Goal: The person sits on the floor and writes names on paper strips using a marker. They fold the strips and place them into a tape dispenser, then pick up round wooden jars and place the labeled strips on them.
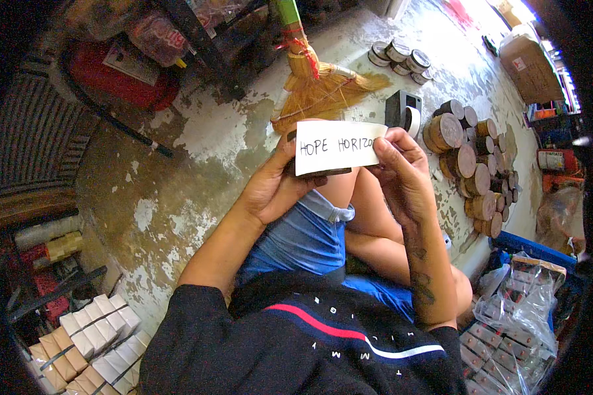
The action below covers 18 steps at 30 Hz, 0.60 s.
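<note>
A white paper slip (336,159) with handwriting on it is held up in front of me, above my bent legs. My right hand (406,170) pinches its right end between thumb and fingers. Behind the slip, my left hand (272,190) grips a dark flat object (328,172). Only the lower edge and left corner of that object show, so its kind is unclear. The slip lies against or just in front of it; which one I cannot tell. Beyond my right hand, a black boxy object (398,106) with a white rounded part stands on the floor.
A straw broom (316,94) lies ahead on the worn concrete floor (178,207). Several round tins (400,52) and stacked short round wood pieces (474,163) stand to the right. Plastic-wrapped boxes (519,316) are at lower right, strapped paper packs (91,326) at lower left, a red tank (128,74) at upper left.
</note>
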Tool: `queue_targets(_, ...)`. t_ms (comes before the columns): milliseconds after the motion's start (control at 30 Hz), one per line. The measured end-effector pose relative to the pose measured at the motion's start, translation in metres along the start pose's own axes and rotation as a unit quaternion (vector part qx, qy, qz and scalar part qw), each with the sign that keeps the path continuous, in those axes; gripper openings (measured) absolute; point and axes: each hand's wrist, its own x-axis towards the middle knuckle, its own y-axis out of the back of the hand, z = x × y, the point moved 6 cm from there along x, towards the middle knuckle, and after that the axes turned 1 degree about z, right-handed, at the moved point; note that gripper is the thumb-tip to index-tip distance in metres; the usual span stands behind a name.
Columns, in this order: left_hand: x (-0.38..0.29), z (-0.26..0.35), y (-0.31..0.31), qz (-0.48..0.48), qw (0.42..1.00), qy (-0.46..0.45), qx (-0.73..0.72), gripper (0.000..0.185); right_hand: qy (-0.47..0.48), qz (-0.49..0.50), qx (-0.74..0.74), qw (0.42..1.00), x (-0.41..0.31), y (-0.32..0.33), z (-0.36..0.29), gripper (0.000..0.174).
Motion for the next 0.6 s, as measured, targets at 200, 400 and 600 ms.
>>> queue_targets(200, 0.002, -0.008, 0.011, 0.040, 0.998, -0.013, 0.043, 0.062, -0.034, -0.019, 0.083, 0.996, -0.007, 0.002, 0.018, 0.009)
queue_targets(400, 0.000, -0.008, 0.005, -0.007, 0.999, -0.022, 0.044, 0.084, -0.039, 0.041, 0.013, 0.998, -0.014, 0.010, 0.016, 0.006)
queue_targets(600, -0.001, -0.013, -0.009, -0.027, 0.993, -0.027, 0.114, 0.122, 0.002, 0.075, -0.081, 0.994, -0.027, 0.005, 0.006, 0.011)
